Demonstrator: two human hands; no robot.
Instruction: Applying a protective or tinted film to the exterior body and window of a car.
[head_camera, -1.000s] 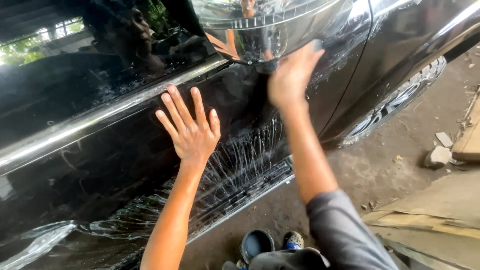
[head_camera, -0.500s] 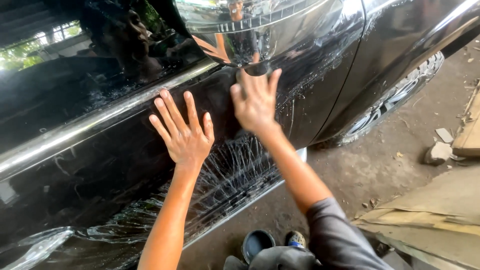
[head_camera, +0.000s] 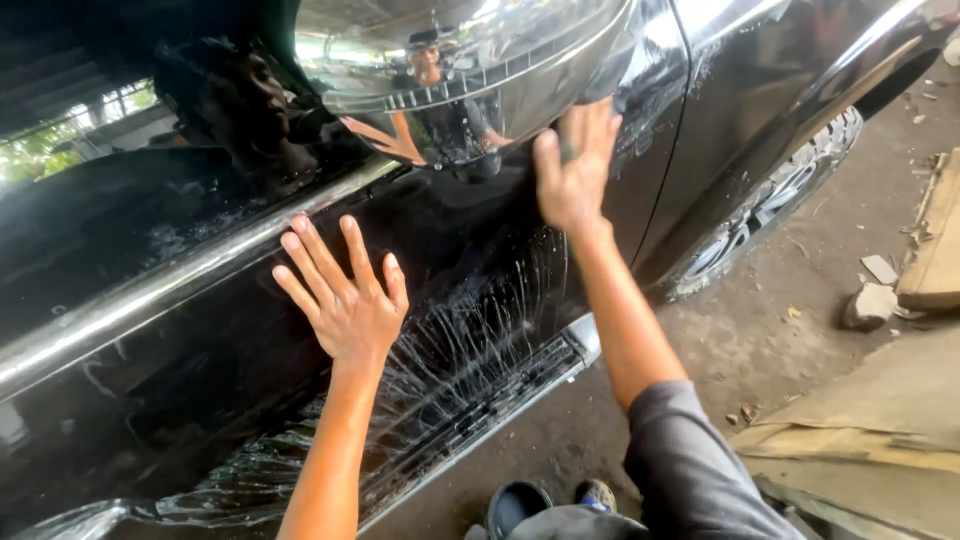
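While the head view is the only angle on offer, it covers most of it: left hand (head_camera: 345, 305) flat on the glossy black car door panel (head_camera: 200, 380), fingers splayed wide, palm pressed on, gripping nothing. Right hand (head_camera: 575, 175) is higher up the same door, just under the chrome side mirror housing (head_camera: 470, 70), fingers together and bent around a small dark pad or squeegee; I read it as held, but the tool is mostly behind the fingers, so can't confirm what it is. Clear wet film (head_camera: 460, 350) lies on the lower door between the two arms, with streaks fanning down toward the chrome-edged side step (head_camera: 520, 385); loose film bunches at bottom left. Judging by this, the step in hand is smoothing film onto the panel, left hand pinning, right hand working the upper edge. Next stroke would want steady pressure toward the film's edge with the left palm not slipping. Hard to make out: the film's top boundary against black paint, and whether the right fingertips touch the mirror or only the door. Front wheel (head_camera: 770, 200) partly cut off by bodywork; person's dark shoes (head_camera: 520, 505) barely in frame; stone and boards (head_camera: 935, 260) on the dirt ground at right.
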